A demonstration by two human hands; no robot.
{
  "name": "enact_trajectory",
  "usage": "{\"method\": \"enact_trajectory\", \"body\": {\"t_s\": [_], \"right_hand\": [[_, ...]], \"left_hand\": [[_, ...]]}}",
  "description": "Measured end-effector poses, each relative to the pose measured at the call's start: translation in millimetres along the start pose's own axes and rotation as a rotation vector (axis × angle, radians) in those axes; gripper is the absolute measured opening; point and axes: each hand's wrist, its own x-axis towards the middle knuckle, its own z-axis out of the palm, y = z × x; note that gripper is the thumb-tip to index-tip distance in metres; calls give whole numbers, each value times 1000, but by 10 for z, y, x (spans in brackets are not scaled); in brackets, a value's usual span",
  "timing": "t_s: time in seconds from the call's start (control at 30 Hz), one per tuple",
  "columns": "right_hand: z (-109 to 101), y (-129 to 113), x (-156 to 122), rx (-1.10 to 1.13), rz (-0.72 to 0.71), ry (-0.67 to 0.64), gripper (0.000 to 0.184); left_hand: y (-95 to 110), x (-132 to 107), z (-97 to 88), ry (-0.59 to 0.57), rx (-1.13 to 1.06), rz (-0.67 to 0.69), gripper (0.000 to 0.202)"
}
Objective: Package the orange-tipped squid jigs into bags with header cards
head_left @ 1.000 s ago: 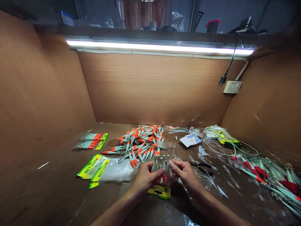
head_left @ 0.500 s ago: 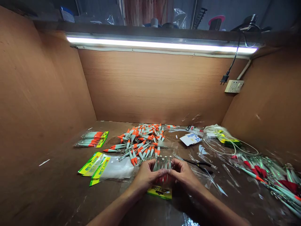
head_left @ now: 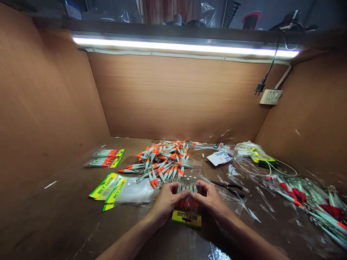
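Observation:
Several pale and orange-red fishing lures stand side by side in a clear plastic bag [head_left: 187, 205], hooks pointing away from me. Its yellow and green BCT LURE header [head_left: 186, 218] hangs at the near end. My left hand [head_left: 168, 198] pinches the bag's left side, thumb on top, while my right hand [head_left: 209, 196] grips the right side. The thumbs almost meet over the lures; the fingers beneath are partly hidden. Just beyond my hands lies a heap of loose lures [head_left: 162, 159]. Flat bags with BCT LURE headers [head_left: 115, 191] rest to the left.
Filled packs of lures [head_left: 104, 158] lie at the far left. On the right are black pliers [head_left: 229, 186], a white card [head_left: 219, 158], plastic scraps and a pile of red and pale lures [head_left: 311, 198]. Wooden walls [head_left: 176, 97] enclose the table; a plug [head_left: 260, 87] hangs at right.
The bag has tilted flatter, so its header shows more fully and the lures lie more evenly in a row. My thumbs have moved slightly apart. The view has shifted a little.

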Motion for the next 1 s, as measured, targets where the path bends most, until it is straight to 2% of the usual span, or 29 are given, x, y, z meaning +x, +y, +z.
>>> {"method": "enact_trajectory", "body": {"t_s": [0.13, 0.3, 0.47, 0.6, 0.7, 0.8, 0.9, 1.0], "right_hand": [[43, -16, -3, 18, 5, 52, 26], [97, 14, -22, 39, -64, 93, 16], [120, 46, -21, 112, -75, 59, 23], [68, 49, -15, 155, 10, 44, 22], [26, 48, -27, 171, 65, 25, 28], [16, 38, -41, 188, 85, 24, 35], [20, 5, -44, 200, 105, 6, 40], [12, -32, -34, 144, 62, -2, 38]], "left_hand": [[1, -3, 46, 32, 27, 47, 47], [-44, 9, 83, 43, 6, 144, 35], [-51, 12, 104, 47, 7, 88, 37], [-39, 7, 89, 93, -26, 83, 38], [-17, 2, 69, 62, -47, 68, 42], [-6, 4, 45, 38, 37, 55, 47], [-18, 11, 16, 83, 93, 46, 52], [-28, 13, -5, 100, 102, 50, 50]]}}
